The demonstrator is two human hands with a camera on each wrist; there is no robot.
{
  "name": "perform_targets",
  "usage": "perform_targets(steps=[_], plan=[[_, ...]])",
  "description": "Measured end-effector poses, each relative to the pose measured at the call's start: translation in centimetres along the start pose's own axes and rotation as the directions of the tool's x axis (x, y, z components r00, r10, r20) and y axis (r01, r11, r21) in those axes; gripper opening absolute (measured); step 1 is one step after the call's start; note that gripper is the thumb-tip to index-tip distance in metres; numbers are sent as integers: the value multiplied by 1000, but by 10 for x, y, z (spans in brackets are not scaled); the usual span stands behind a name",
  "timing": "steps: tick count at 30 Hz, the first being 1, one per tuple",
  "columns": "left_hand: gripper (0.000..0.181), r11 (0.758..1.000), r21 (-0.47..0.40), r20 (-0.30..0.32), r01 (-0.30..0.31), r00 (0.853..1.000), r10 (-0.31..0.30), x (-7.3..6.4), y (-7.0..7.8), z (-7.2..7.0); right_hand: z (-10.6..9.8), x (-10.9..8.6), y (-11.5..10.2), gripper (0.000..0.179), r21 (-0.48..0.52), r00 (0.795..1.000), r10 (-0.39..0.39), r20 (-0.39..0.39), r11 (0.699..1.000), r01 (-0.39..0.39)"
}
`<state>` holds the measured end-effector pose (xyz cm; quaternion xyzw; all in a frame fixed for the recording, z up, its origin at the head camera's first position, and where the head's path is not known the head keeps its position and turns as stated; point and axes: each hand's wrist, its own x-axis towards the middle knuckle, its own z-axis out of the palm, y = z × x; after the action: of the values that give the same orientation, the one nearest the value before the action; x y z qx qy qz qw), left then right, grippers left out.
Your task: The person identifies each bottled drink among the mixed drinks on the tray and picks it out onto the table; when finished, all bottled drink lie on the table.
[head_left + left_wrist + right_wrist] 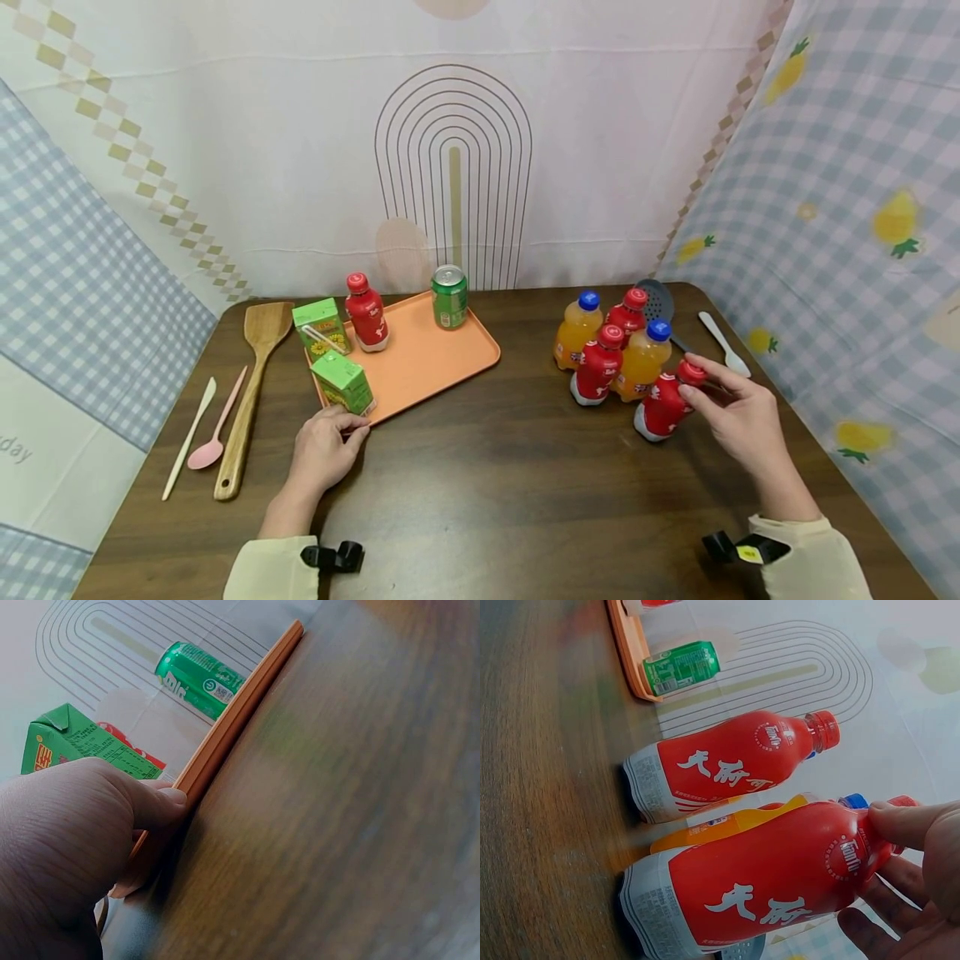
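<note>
At the near left corner of an orange tray (442, 358), my left hand (326, 450) pinches the rim, its thumb (161, 802) on the edge. The tray carries a red bottle (367, 317), a green can (450, 302) and a green drink carton (342, 382) close by that hand. Another green carton (318, 321) with a straw stands at the tray's left edge. My right hand (746, 421) holds a red bottle (757, 877) by its neck, between thumb and fingers. Beside it stand two orange drink bottles (642, 364) with blue caps and two more red bottles (597, 367).
Left of the tray lie a wooden spatula (258, 367), a pink spoon (217, 433) and a pale knife (189, 437). A dark slotted ladle (656, 302) and a white utensil (723, 343) lie at the right back. Fabric curtains (315, 150) border the table.
</note>
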<state>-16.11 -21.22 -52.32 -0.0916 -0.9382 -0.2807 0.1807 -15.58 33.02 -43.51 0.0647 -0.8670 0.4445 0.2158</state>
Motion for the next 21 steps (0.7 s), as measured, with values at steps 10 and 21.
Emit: perform_targets(steps=[10, 21], plan=[[7, 1000, 8, -4, -7, 1000, 7, 1, 1, 0, -2, 0, -30, 44, 37, 1000, -30, 6, 999, 30], [5, 1000, 4, -5, -6, 1000, 6, 0, -1, 0, 4, 17, -50, 55, -22, 981, -182, -70, 983, 181]])
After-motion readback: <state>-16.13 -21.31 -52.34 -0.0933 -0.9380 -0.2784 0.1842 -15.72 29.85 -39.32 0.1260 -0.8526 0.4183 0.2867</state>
